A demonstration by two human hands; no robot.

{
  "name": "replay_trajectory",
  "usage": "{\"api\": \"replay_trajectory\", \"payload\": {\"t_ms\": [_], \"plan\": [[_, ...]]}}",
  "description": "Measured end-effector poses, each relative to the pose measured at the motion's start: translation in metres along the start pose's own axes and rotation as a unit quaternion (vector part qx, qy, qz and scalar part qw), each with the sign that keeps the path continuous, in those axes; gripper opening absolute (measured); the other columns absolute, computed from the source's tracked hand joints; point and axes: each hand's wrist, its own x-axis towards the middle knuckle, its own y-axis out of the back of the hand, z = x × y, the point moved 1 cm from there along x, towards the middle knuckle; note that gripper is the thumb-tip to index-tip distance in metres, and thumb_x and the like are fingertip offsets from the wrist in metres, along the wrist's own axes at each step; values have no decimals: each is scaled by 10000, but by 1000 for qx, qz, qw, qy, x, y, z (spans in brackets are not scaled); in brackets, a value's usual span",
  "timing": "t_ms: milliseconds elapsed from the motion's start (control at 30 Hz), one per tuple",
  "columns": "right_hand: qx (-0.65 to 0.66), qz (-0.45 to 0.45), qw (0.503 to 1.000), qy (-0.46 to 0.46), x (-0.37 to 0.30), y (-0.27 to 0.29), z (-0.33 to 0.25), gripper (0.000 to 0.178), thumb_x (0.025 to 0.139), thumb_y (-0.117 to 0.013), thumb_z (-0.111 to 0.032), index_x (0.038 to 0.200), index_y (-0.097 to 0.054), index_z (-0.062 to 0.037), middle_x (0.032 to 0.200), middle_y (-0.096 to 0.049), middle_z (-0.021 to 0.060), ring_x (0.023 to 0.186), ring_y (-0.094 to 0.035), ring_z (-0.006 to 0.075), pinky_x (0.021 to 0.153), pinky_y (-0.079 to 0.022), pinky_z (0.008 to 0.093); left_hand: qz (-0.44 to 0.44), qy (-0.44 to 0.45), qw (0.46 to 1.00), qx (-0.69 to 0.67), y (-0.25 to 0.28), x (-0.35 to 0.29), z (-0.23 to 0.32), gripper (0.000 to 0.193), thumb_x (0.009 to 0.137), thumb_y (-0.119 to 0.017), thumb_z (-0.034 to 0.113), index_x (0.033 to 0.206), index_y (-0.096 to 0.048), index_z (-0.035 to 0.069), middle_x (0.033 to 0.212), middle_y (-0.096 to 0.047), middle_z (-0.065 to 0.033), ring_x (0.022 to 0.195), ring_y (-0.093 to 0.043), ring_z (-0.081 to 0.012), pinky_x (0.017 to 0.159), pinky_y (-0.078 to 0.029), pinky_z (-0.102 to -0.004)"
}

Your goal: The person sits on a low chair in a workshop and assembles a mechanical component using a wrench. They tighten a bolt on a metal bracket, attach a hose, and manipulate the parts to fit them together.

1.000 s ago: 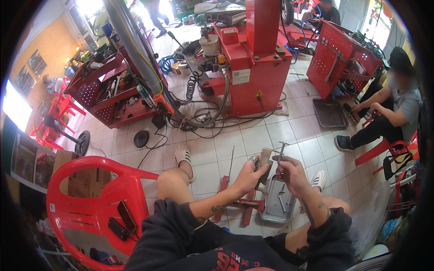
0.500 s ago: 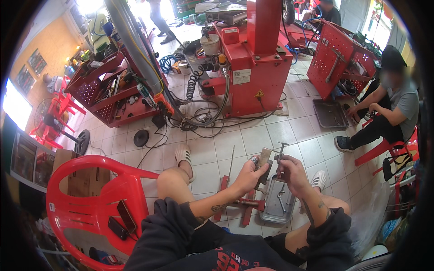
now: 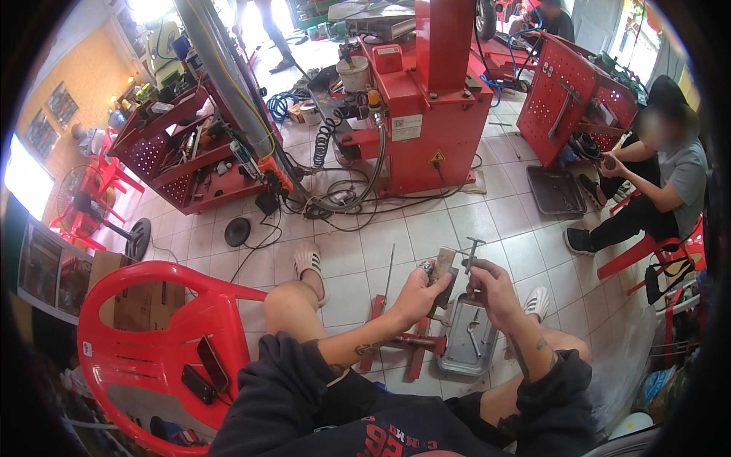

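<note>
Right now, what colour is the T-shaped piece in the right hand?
Dull grey; the T-shaped piece shows best in the head view.

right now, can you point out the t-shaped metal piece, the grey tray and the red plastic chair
T-shaped metal piece (image 3: 470,254), head view: its shaft.
Grey tray (image 3: 460,343), head view: bare inside bottom.
Red plastic chair (image 3: 169,274), head view: its curved rim.

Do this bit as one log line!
Left hand: holding tan flat-faced piece | Right hand: holding grey T-shaped metal piece | Below: blue-grey rectangular tray, silver tool inside | Beside: red plastic chair
</note>
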Motion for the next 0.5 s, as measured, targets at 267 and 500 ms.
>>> {"api": "replay_trajectory", "payload": {"t_ms": [267,500], "plan": [[-52,-6,999,4,2,3,7,215,966,-647,-195,1103,-674,-33,708,-560,-19,631,-557,79,595,-457,233,-15,6,1000,13,-3,-2,-1,262,1022,-601,238,1173,-504,48,921,-618,-18,732,-604,-92,616,-526,-257],[47,-80,995,-19,-5,-5,-6,207,974,-657,-254,951,-677,-49,646,-488,-61,639,-557,69,600,-462,232,-3,5,1000,-3,-2,0,-4,253,1019,-605,231,1173,-514,52,900,-619,-12,714,-600,-94,616,-523,-262]]}}
